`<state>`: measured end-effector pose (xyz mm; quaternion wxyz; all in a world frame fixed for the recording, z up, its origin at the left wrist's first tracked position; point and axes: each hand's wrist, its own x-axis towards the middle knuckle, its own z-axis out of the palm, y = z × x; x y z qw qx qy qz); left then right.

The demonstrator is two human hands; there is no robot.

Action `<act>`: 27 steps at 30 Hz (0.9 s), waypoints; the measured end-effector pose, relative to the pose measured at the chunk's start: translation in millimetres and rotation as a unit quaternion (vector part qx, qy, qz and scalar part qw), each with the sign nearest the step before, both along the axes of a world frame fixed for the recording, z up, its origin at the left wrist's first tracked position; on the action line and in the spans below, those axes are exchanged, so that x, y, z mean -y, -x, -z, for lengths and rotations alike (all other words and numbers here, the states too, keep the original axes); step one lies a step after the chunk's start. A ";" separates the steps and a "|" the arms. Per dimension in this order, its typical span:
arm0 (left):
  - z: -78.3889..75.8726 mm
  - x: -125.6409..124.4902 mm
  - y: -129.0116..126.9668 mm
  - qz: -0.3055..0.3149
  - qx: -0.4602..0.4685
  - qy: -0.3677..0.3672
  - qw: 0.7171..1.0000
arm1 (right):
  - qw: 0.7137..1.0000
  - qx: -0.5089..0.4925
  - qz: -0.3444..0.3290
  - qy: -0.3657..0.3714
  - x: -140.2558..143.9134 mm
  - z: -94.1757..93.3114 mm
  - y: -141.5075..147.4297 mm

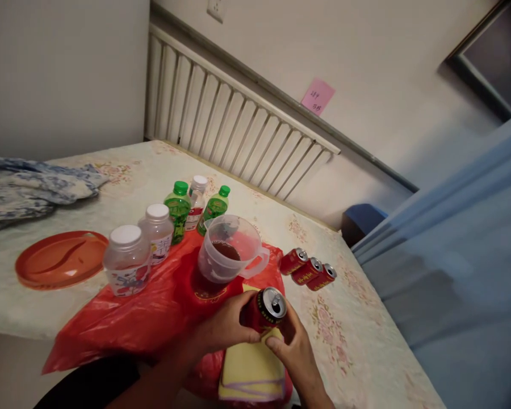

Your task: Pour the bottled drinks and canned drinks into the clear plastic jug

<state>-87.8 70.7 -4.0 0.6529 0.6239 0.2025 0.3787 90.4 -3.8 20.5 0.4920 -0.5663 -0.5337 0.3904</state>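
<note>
Between my two hands is a red drink can (255, 319) with an opened top, held slightly tilted. My left hand (227, 325) wraps its left side, and my right hand (297, 339) closes round its right side. Beneath them lies a folded yellow cloth (249, 363) with purple edging. Just beyond the can, a clear plastic measuring jug (215, 268) with its handle to the right holds some dark brown liquid. Three red cans (309, 270) lie or stand in a tight row to the right of the jug, their tops showing.
A red plastic bag (132, 321) is spread on the flowered tablecloth (349, 341). White-lidded jars (128, 267), green-capped bottles (177, 213) and an orange plate or lid (62, 258) stand to the left. A patterned cloth (29, 190) lies further back. A radiator (238, 122) lines the wall.
</note>
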 end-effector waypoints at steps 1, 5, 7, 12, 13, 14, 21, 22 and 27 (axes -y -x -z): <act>0.0 -0.5 -1.8 0.001 0.000 0.001 1.000 | 1.000 0.009 0.006 0.000 -2.0 -0.3 1.6; -0.9 -2.3 -6.4 0.006 0.004 -0.005 1.000 | 0.999 0.030 0.022 -0.003 -9.1 -5.1 7.2; -0.8 -3.3 -7.3 0.009 -0.004 -0.008 1.000 | 0.998 0.046 0.034 -0.002 -11.7 -6.8 8.1; -1.8 -2.4 -8.4 0.036 -0.053 -0.002 0.998 | 0.994 0.086 0.073 0.001 -13.8 -2.1 5.7; -2.4 -1.6 -9.0 0.042 -0.055 0.003 0.998 | 0.992 0.094 0.086 -0.001 -13.5 -0.5 5.2; -3.0 -0.8 -9.9 0.046 -0.053 0.007 0.998 | 0.990 0.101 0.098 -0.005 -12.9 0.9 4.8; 12.4 -3.0 -19.8 0.058 0.009 0.020 0.998 | 0.989 0.085 0.123 -0.015 -7.7 -2.1 -5.0; 17.5 -3.7 -20.4 0.040 -0.005 0.007 0.999 | 0.988 0.078 0.130 -0.018 -6.5 -3.7 -8.9; 38.8 3.7 -21.1 -0.087 -0.147 -0.091 0.981 | 0.985 0.067 0.159 -0.030 6.1 -8.5 -39.4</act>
